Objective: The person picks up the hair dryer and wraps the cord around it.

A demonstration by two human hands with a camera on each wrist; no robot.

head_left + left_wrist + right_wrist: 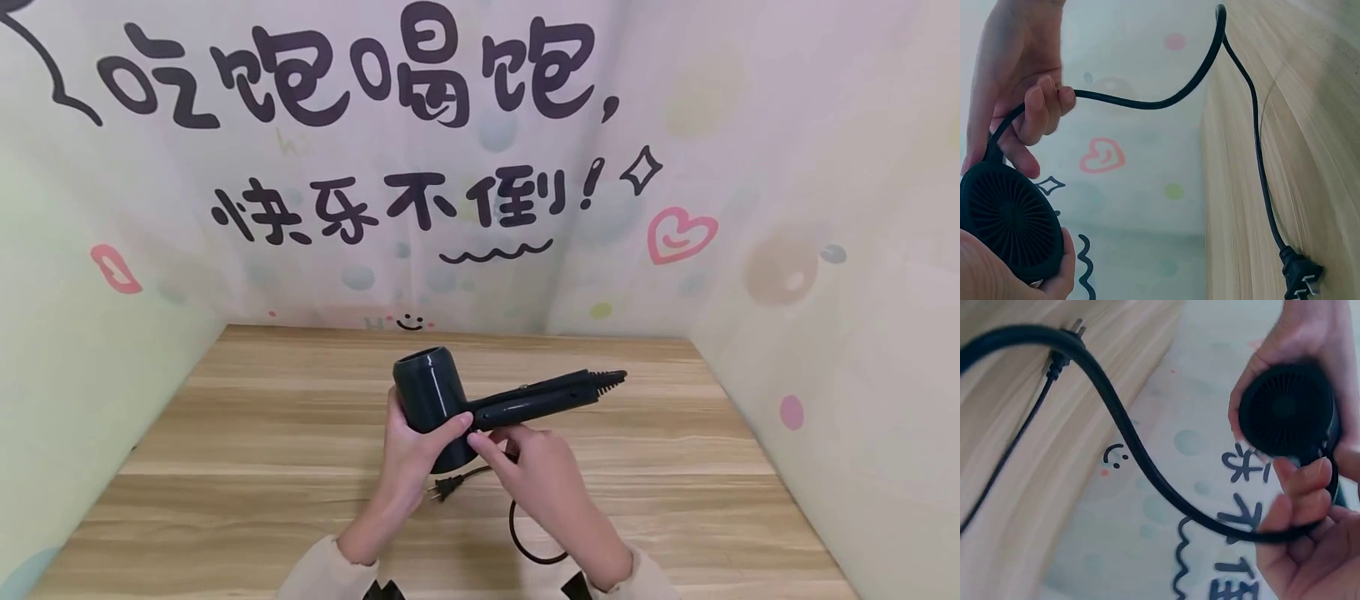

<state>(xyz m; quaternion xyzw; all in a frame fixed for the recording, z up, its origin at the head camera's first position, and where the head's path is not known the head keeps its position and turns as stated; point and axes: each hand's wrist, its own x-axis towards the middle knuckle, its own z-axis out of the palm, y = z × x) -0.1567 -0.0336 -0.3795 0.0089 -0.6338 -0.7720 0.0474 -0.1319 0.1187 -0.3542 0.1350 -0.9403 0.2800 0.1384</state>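
A dark hair dryer [429, 383] is held above the table, its handle [536, 404] pointing right and slightly up. The left hand [411, 446] grips the barrel from the left, thumb across the near side. At the joint of barrel and handle, the thumb of the right hand [543, 467] comes close to the dryer. Curled fingers of this right hand hold the black power cord [1122, 100], as the left wrist view shows. Both wrist views show the dryer's round slotted grille [1013, 212] [1285, 406]. The plug [447, 486] hangs at or above the tabletop; its contact is unclear.
The wood-grain table [300, 400] is enclosed by a printed cloth backdrop [465, 283] behind and pale walls at left and right. A loop of the cord hangs below the right hand, near its wrist.
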